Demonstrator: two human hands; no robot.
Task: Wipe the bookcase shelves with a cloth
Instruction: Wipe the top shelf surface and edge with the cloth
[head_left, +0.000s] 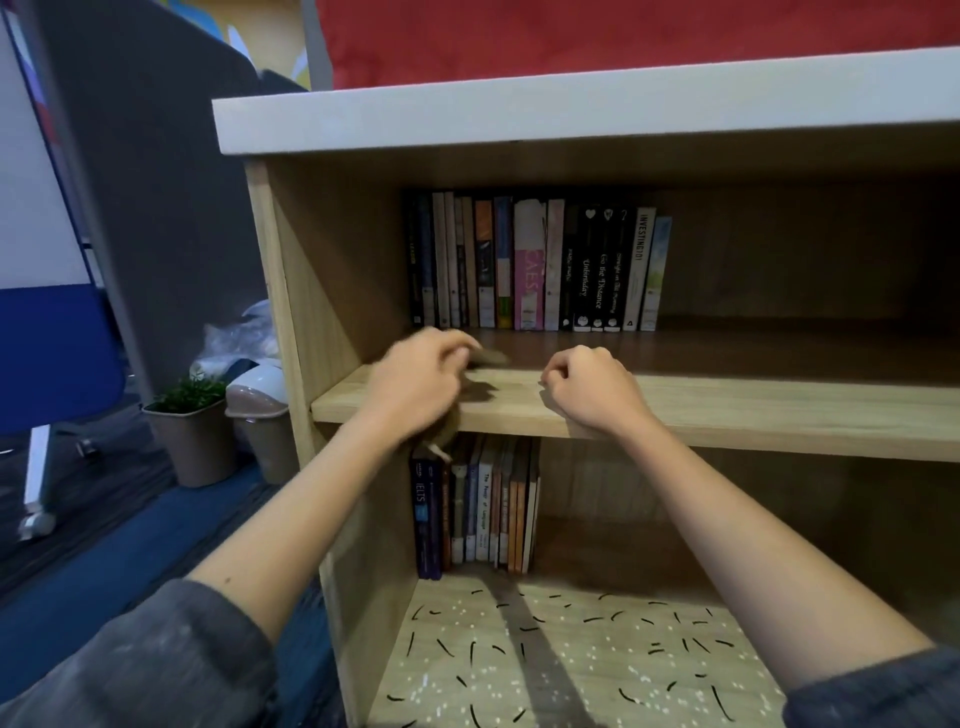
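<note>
Both my arms reach forward, bare to the elbow with grey sleeves pushed up. My left hand (421, 376) is palm down, its grip pinched closed on something brownish and blurred. My right hand (589, 387) is curled into a loose fist, knuckles up.

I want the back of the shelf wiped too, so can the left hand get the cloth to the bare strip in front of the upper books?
Probably yes. The left hand holds the cloth on the shelf, and nothing lies between it and the books.
</note>
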